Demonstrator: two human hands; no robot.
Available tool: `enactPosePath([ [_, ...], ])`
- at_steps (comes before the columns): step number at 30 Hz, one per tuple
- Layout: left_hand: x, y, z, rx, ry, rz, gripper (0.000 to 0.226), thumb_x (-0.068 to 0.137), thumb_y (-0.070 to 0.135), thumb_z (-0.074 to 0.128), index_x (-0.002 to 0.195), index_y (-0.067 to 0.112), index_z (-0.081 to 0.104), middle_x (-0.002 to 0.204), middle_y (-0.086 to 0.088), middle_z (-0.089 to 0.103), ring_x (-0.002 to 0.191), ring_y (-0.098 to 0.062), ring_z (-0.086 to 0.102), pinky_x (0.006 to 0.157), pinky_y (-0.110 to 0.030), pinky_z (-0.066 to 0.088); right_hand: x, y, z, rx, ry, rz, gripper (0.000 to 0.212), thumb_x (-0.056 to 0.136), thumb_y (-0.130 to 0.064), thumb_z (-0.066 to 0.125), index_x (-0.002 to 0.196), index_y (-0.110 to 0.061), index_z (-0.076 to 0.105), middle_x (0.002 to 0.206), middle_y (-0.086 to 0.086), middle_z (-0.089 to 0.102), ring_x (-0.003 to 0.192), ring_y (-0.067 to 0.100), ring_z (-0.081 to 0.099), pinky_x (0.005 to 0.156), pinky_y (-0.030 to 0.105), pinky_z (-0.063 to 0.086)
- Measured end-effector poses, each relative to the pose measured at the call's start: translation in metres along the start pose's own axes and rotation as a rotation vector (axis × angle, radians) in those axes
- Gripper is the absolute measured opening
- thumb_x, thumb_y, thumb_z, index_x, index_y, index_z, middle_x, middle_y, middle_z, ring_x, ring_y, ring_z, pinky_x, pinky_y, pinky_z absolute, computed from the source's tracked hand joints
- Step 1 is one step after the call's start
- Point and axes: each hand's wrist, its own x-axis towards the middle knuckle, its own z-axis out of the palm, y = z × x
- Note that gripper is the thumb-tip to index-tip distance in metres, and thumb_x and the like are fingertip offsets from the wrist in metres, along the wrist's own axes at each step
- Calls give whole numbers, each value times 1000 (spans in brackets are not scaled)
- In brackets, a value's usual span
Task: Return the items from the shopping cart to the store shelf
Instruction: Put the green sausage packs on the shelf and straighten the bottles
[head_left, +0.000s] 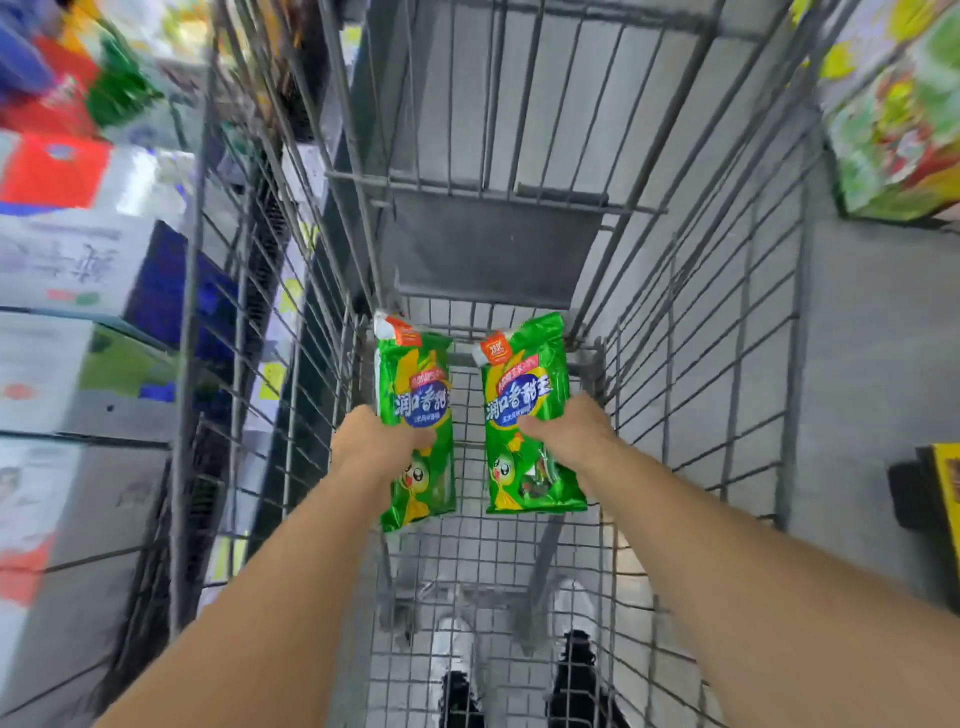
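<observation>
Two green snack bags are lifted inside the cart (727, 364): our left hand (382, 441) grips the left bag (415, 395), our right hand (569, 436) grips the right bag (530, 395). Risk: slick film slipping, or bags snagging on wire during transfer to the shelf (78, 312).

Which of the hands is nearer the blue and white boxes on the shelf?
Left. The left hand, holding a green packet, is on the boxes' side of the cart; the right hand is farther across.
</observation>
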Motion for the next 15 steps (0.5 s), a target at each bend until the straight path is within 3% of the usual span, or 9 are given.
enactPosePath([
  [2, -36, 14, -24, -17, -24, 30, 73, 44, 29, 91, 109, 11, 63, 101, -11, 71, 86, -32, 69, 74, -45, 59, -42, -15, -26, 7, -4, -43, 57, 86, -29, 75, 129, -1, 48, 124, 9, 58, 115, 30, 57, 97, 39, 48],
  [6, -136, 49, -76, -101, -38, 166, 41, 70, 9, 86, 102, 7, 60, 96, -7, 69, 82, -23, 66, 65, -32, 52, -129, -46, -73, 118, -12, -111, 68, 85, -26, 77, 137, -6, 39, 133, 9, 52, 126, 28, 50, 104, 41, 42],
  [11, -228, 78, -139, -260, -57, 303, 31, 58, 2, 87, 85, 11, 73, 88, -19, 75, 73, -26, 66, 74, -54, 58, -197, -92, -112, 182, -91, -250, 78, 52, -45, 87, 117, -16, 56, 118, 8, 67, 107, 28, 65, 96, 49, 54],
  [14, -285, 90, -181, -316, 25, 385, 27, 65, -4, 84, 87, 7, 74, 72, -13, 73, 62, -23, 63, 59, -37, 56, -217, -116, -130, 164, -163, -391, 95, 28, -59, 89, 110, -17, 63, 105, 6, 73, 97, 25, 71, 89, 50, 58],
  [15, -303, 90, -195, -338, 69, 412, 25, 67, -4, 83, 87, 7, 73, 69, -9, 72, 59, -21, 61, 56, -32, 52, -245, -130, -141, 147, -192, -436, 96, 30, -61, 92, 110, -17, 63, 105, 5, 74, 95, 24, 71, 89, 49, 58],
])
